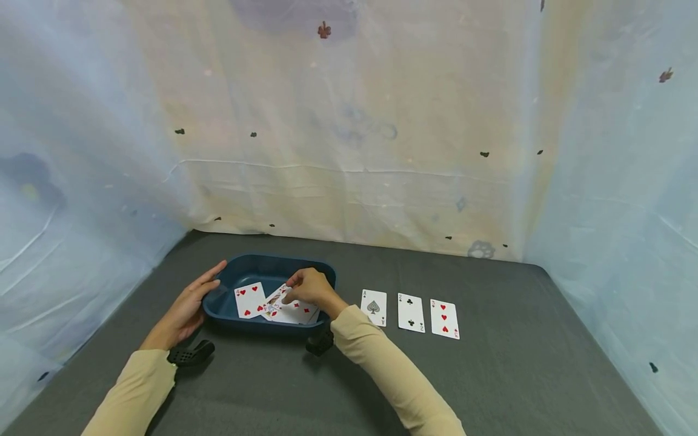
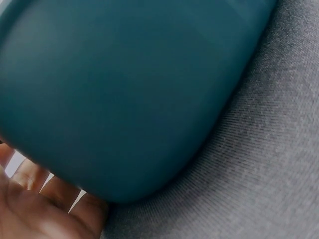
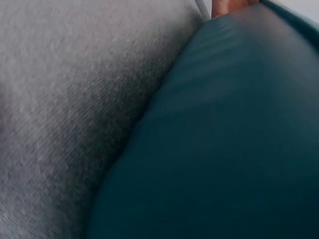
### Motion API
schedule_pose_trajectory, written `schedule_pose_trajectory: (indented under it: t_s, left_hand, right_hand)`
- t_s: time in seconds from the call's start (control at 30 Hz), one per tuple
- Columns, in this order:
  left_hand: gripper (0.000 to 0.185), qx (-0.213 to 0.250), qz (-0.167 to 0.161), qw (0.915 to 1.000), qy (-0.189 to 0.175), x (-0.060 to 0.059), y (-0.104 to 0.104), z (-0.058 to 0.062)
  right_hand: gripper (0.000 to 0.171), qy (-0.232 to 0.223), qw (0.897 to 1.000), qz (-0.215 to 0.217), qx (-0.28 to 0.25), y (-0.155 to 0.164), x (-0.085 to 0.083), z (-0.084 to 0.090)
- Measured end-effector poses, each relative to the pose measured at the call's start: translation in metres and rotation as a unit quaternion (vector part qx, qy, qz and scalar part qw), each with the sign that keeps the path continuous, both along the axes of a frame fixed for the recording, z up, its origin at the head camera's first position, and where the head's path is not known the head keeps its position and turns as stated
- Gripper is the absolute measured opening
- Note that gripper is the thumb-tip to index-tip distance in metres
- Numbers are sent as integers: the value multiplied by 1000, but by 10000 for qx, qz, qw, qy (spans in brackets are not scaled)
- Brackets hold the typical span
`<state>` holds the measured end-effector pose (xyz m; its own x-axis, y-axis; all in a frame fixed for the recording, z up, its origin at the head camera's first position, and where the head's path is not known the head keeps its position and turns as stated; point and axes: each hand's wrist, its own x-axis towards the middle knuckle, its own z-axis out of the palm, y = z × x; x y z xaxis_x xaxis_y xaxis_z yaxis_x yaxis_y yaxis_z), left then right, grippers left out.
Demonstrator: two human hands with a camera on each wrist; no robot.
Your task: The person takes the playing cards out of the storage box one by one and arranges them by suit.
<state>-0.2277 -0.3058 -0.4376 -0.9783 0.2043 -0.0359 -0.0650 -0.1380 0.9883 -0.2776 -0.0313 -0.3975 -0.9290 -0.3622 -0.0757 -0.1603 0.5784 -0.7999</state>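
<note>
A person sits at a grey desk [image 1: 491, 375]. The right hand [image 1: 311, 287] reaches into a blue tray [image 1: 256, 264], fingertips pinching one card [image 1: 275, 301] among loose playing cards [image 1: 249, 300]. The left hand [image 1: 188, 306] rests with fingers straight against the tray's left rim, steadying it. Lifting cleanly likely calls for pinching a single card while the tray is braced. Three cards [image 1: 410, 312] lie face up in a row just right of the tray.

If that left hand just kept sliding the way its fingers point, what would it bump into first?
Judging by the head view, the left hand already lies against the blue tray's left wall, fingers aimed along its rim, so the tray comes first; depth is unclear.
</note>
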Motion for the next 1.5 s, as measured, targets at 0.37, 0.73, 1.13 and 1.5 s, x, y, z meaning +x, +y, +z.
schedule_pose_trajectory:
  t_s: [0.37,0.73,1.13,1.5]
  left_hand:
    - [56,83,-14,10000,36,2,-1,1]
    - [55,172,-47,9998,32,3,0,2]
    - [57,298,-43,9995,-13,5,1,3]
    - [56,362,-59,9993,20,3,1,2]
  right_hand:
    - [40,-14,9997,-64,251,-2,-4,-3]
    - [36,239,9969,-161,738,-6,-6,-8]
    - [36,166,9969,-210,741,-7,-7,-9]
    - [34,108,9958,-279,869,-7,-9,-9]
